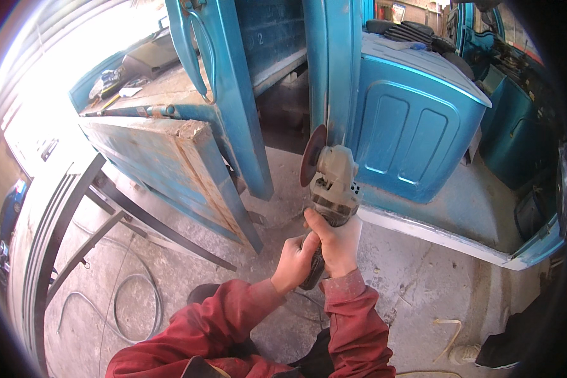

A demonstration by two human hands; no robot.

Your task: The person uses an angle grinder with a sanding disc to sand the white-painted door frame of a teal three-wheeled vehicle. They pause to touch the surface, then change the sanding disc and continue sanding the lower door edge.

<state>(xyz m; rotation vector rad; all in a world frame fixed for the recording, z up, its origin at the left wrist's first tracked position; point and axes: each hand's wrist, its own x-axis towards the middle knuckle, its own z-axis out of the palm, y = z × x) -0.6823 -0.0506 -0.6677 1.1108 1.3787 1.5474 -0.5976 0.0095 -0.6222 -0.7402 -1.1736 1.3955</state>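
Both my hands grip an angle grinder (331, 183) with a grey body and a dark handle. My left hand (294, 261) wraps the lower handle. My right hand (339, 242) holds the body just above it. The round brown disc (312, 155) stands on edge against the lower end of a blue painted metal pillar (334, 69) of a vehicle body. My red sleeves come up from the bottom edge.
A blue vehicle door (223, 94) stands open at the left, with a worn blue panel (170, 170) leaning below it. A blue ribbed panel (416, 126) sits to the right. Black metal frames (75, 208) and a cable (138, 296) lie on the concrete floor.
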